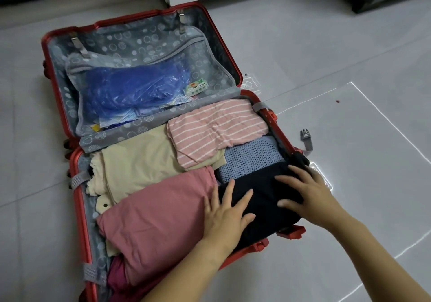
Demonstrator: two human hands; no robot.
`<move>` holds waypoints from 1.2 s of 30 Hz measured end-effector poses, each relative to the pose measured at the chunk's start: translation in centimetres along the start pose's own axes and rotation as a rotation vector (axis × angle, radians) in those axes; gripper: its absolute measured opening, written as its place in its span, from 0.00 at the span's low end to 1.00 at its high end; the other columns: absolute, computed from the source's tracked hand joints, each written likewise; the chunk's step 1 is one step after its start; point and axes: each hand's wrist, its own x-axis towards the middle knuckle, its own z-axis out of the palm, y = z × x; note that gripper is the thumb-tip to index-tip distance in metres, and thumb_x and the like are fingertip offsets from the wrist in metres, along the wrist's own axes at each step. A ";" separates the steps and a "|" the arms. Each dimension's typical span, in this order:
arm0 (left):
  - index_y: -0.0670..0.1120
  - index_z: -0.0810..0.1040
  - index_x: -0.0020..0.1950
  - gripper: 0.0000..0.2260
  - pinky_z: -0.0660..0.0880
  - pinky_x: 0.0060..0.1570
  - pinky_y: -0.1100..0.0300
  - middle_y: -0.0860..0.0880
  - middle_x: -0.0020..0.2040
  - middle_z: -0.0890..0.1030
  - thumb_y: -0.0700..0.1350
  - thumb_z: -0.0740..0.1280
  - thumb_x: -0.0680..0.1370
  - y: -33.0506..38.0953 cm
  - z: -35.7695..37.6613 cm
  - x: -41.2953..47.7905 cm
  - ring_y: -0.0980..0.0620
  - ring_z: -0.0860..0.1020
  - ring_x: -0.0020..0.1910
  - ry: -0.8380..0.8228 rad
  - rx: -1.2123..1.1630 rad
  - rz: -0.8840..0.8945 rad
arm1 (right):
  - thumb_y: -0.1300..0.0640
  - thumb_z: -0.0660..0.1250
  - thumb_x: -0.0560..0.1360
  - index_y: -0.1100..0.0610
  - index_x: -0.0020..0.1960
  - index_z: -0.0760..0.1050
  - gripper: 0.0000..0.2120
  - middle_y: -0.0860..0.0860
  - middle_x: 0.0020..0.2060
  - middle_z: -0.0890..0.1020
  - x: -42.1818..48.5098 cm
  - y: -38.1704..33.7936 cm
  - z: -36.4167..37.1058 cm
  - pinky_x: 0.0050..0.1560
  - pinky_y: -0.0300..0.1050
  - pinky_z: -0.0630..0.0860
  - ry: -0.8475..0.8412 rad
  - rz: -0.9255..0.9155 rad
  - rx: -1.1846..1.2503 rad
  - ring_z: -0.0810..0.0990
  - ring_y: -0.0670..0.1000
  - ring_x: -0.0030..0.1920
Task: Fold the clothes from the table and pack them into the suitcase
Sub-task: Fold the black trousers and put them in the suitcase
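Pale tiled floor [326,45], red suitcase [78,208] open mid-frame. Left hand [227,213] and right hand [307,192] press flat, fingers spread, on dark folded garment [263,208] in its lower-right corner (soft, light, probably floppy; lift by folded edges).

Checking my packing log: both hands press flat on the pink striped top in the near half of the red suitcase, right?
No. The head view shows the left hand and right hand pressing flat on the dark navy garment in the near half of the red suitcase; the pink striped top lies untouched behind it.
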 end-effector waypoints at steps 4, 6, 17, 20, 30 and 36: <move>0.64 0.64 0.70 0.32 0.67 0.58 0.33 0.45 0.71 0.70 0.65 0.69 0.68 -0.5 1.3 0.9 0.34 0.69 0.67 0.053 0.150 0.060 | 0.13 0.44 0.51 0.24 0.66 0.34 0.47 0.43 0.75 0.36 0.9 2.4 1.0 0.74 0.63 0.44 -0.376 -0.020 -0.024 0.32 0.56 0.75; 0.61 0.65 0.71 0.33 0.67 0.59 0.32 0.43 0.71 0.70 0.64 0.70 0.68 -0.4 1.4 1.0 0.35 0.69 0.68 0.081 0.153 0.068 | 0.14 0.40 0.50 0.30 0.66 0.28 0.50 0.46 0.75 0.33 2.3 2.1 0.7 0.75 0.61 0.41 -0.408 -0.057 -0.180 0.31 0.58 0.74; 0.53 0.54 0.77 0.44 0.63 0.64 0.34 0.43 0.75 0.62 0.62 0.72 0.67 0.0 4.5 2.0 0.33 0.63 0.70 0.074 0.129 0.115 | 0.30 0.61 0.69 0.42 0.57 0.09 0.57 0.53 0.68 0.23 4.3 1.2 3.1 0.76 0.58 0.44 -0.400 -0.086 -0.381 0.34 0.62 0.74; 0.52 0.36 0.77 0.48 0.55 0.66 0.30 0.44 0.78 0.48 0.62 0.68 0.72 0.5 5.1 2.6 0.32 0.55 0.73 -0.007 0.175 0.086 | 0.36 0.67 0.69 0.43 0.65 0.15 0.58 0.53 0.74 0.30 4.4 0.6 3.4 0.74 0.55 0.52 -0.405 -0.020 -0.378 0.45 0.63 0.75; 0.54 0.52 0.77 0.46 0.64 0.64 0.34 0.44 0.75 0.62 0.63 0.73 0.66 0.0 3.8 1.7 0.33 0.64 0.70 -0.020 0.200 0.129 | 0.35 0.62 0.72 0.45 0.75 0.57 0.35 0.51 0.74 0.61 3.4 0.9 -2.5 0.67 0.50 0.68 -0.124 -0.081 -0.316 0.63 0.55 0.71; 0.58 0.53 0.77 0.47 0.69 0.62 0.44 0.38 0.74 0.64 0.70 0.69 0.63 -1.6 3.3 1.0 0.33 0.65 0.70 -0.012 0.156 0.120 | 0.52 0.69 0.74 0.41 0.71 0.24 0.53 0.53 0.77 0.40 3.2 0.7 1.2 0.72 0.55 0.60 -0.349 -0.067 -0.425 0.42 0.59 0.77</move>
